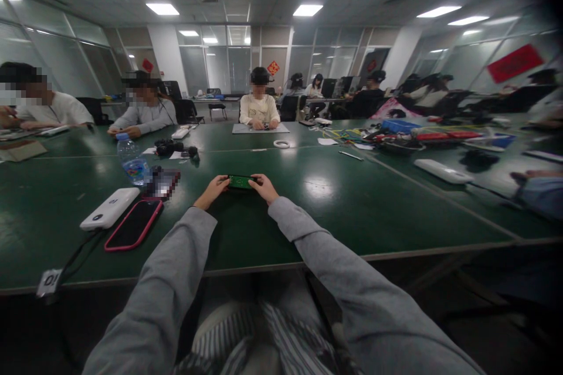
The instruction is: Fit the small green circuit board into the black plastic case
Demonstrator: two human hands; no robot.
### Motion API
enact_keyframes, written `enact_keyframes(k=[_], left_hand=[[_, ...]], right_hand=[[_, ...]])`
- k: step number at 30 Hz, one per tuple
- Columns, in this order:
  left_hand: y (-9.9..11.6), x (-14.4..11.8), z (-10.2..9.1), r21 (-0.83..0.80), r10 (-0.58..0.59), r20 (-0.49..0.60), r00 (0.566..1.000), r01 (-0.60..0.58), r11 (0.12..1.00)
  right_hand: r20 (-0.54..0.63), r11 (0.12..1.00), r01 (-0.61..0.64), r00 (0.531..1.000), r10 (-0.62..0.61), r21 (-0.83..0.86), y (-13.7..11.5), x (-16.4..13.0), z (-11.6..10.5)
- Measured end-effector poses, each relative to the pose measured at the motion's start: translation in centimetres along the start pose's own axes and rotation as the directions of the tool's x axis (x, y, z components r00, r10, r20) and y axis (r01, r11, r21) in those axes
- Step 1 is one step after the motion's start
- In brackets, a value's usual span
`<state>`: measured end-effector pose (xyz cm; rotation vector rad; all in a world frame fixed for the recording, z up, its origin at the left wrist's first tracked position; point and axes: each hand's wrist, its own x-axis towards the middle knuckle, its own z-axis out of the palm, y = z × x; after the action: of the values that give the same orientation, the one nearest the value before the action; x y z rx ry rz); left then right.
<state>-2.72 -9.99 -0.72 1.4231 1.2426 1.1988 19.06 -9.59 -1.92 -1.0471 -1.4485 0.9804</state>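
Phone is held sideways at the big green desk, with a person in a pale top sitting on the far side. Off to the left are a water bottle with a blue cap, a pink-rimmed phone lying flat, and a white box with a cord just beside it. Both ends of the held phone are gripped, one by the left hand and one by the right hand, with its green screen showing between them.
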Motion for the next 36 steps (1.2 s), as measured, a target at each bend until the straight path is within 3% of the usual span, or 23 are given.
enact_keyframes(k=[9,20,25,30,36], left_hand=[[0.2,-0.3,0.0,0.011,0.011,0.006,1.0,-0.011,1.0],[-0.3,0.0,0.3,0.045,0.058,0.014,0.998,-0.059,0.997],[-0.3,0.1,0.5,0.085,0.15,0.027,0.988,-0.152,0.985],[-0.6,0.2,0.5,0.187,0.259,0.04,0.965,-0.262,0.947],[-0.2,-0.5,-0.2,0.477,0.315,0.017,0.949,-0.285,0.831]], right_hand=[[0.03,0.996,0.044,0.999,-0.042,-0.082,0.1,-0.1,0.0],[-0.047,0.987,0.102,0.993,-0.109,-0.122,1.0,0.0,0.2],[-0.097,0.981,0.108,0.988,-0.124,-0.159,0.7,-0.1,0.2],[-0.082,0.934,0.206,0.968,-0.239,-0.293,0.1,-0.5,0.3],[0.039,0.836,0.346,0.93,-0.366,-0.426,-0.9,-1.5,0.6]])
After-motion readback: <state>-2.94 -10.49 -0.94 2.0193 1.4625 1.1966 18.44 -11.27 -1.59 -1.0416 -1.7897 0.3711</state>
